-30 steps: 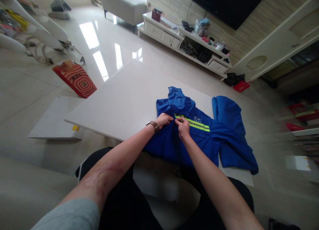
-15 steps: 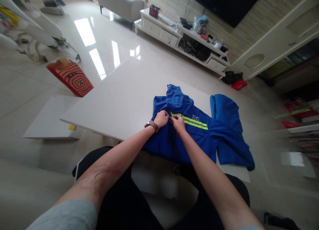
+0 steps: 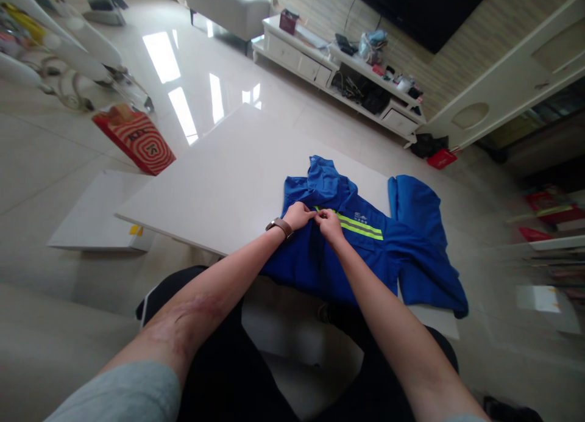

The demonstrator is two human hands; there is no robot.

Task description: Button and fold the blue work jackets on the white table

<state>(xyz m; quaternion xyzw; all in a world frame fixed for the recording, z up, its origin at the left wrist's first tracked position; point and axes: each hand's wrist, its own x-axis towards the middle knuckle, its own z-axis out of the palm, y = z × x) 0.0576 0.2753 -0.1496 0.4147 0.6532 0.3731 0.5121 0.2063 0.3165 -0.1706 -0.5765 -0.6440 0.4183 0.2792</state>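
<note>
A blue work jacket (image 3: 361,260) with a yellow-green and grey reflective stripe lies spread on the white table (image 3: 228,172), its collar pointing away from me. My left hand (image 3: 299,215), with a brown-strapped watch at the wrist, pinches the jacket's front edge beside the stripe's left end. Close against it, my right hand (image 3: 329,225) pinches the same front edge, fingertips pressed together. Whatever small fastening lies between the fingertips is hidden. Right of the jacket lies a folded blue garment (image 3: 418,208), partly under the jacket's sleeve.
A red-and-white paper bag (image 3: 139,143) stands left of the table, by a low white surface (image 3: 98,211). Beyond the table, a white TV cabinet (image 3: 292,59) runs along the wall with various items on it. My legs are under the table's near edge.
My fingertips have come closer together at the jacket's front edge. The view has shifted slightly, and the jacket lies about where it was.
</note>
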